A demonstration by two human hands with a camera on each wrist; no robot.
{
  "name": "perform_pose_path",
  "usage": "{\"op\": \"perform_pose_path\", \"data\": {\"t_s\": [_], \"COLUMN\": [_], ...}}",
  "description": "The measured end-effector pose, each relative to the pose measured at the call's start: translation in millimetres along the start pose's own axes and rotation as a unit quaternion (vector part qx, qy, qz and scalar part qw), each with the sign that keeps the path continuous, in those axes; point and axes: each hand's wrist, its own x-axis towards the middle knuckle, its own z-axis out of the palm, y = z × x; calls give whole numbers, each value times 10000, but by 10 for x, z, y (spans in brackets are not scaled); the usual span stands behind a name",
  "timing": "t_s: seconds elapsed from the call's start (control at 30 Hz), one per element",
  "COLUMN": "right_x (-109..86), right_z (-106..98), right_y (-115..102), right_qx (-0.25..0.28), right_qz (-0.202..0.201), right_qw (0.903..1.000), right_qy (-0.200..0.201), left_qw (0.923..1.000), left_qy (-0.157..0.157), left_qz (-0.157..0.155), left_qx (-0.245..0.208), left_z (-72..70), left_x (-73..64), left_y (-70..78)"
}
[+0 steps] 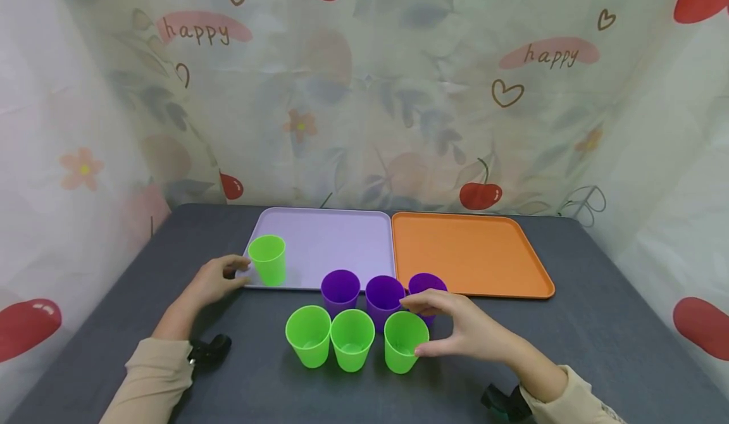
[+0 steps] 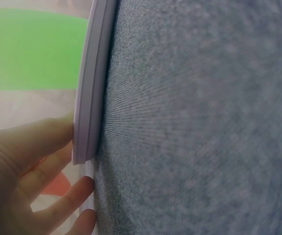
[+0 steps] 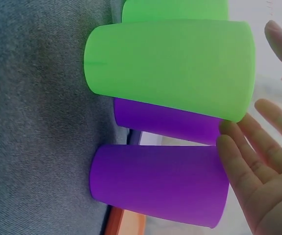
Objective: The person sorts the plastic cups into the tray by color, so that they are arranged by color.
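On the left end of a lilac tray [image 1: 336,247] stands an upright green cup [image 1: 267,261]. My left hand [image 1: 213,280] is just left of that cup, fingers loosely bent and apart around nothing. In the left wrist view its fingertips [image 2: 62,129] are right at the tray's rim. My right hand [image 1: 455,324] reaches in from the right with thumb and fingers spread. Its thumb is by the rim of the rightmost front green cup [image 1: 402,348], and its fingers overlap the rightmost purple cup [image 1: 427,283]. In the right wrist view the fingertips [image 3: 226,144] are close to both rims.
Left of the right hand's green cup stand two more green cups, a middle one [image 1: 352,345] and a left one [image 1: 308,342]. Behind them are two purple cups, one left [image 1: 340,291] and one centre [image 1: 383,300]. An orange tray [image 1: 467,253] adjoins the lilac tray's right side.
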Motion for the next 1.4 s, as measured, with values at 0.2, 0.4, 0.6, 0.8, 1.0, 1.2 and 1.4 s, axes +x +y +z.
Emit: {"op": "perform_pose_path", "data": {"t_s": [0.2, 0.4, 0.6, 0.8, 1.0, 1.2, 1.4], "right_x": [-33, -52, -53, -52, -57, -57, -54], "right_z": [28, 40, 54, 72, 53, -3, -70], "right_y": [-15, -1, -3, -3, -21, -47, -87], "right_qx": [-44, -22, 49, 15, 27, 31, -91], "right_qz": [229, 283, 325, 298, 147, 259, 280], "right_qw": [9997, 9996, 9995, 9994, 9993, 9990, 9985], "right_qy": [50, 7, 36, 147, 350, 371, 452], "left_qw": [10000, 10000, 10000, 10000, 10000, 10000, 9999], "left_qy": [-22, 4, -28, -54, -59, -45, -64], "left_qz": [-3, -19, -49, -63, -53, -61, -83], "left_qx": [-20, -33, -49, -53, -21, -26, -44], "left_z": [-1, 4, -4, 0, 0, -4, -5], "left_x": [10, 2, 2, 3, -1, -3, -12], "left_y": [-12, -8, 0, -13, -16, -9, 7]}}
